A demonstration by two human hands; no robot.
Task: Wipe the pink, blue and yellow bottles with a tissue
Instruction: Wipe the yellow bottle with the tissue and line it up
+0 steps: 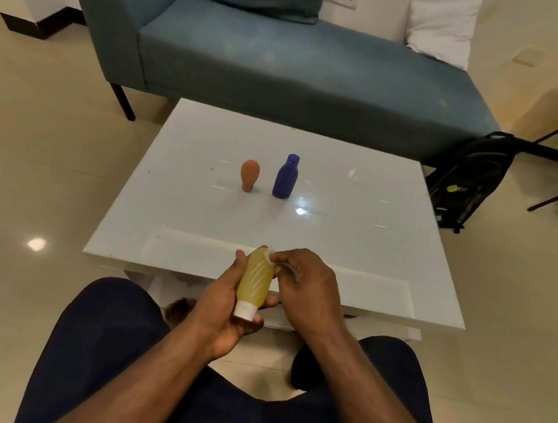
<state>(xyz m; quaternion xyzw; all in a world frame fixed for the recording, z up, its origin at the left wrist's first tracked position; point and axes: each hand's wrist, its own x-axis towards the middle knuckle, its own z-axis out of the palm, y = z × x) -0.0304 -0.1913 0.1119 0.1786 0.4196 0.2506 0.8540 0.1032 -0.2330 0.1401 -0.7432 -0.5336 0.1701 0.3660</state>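
My left hand (223,305) holds a yellow bottle (256,279) with a white cap, the cap end toward me, above the near edge of the white table (355,226). My right hand (307,285) pinches a small white tissue (270,256) against the bottle's far end; most of the tissue is hidden by the fingers. A pink bottle (249,174) stands cap down near the table's middle. Just right of it a blue bottle (286,177) stands upright.
A blue-grey sofa (286,60) lies beyond the table, with a white pillow (443,28) at its right end. A black backpack (467,179) leans on the floor right of the table. My knees in dark trousers sit below the hands.
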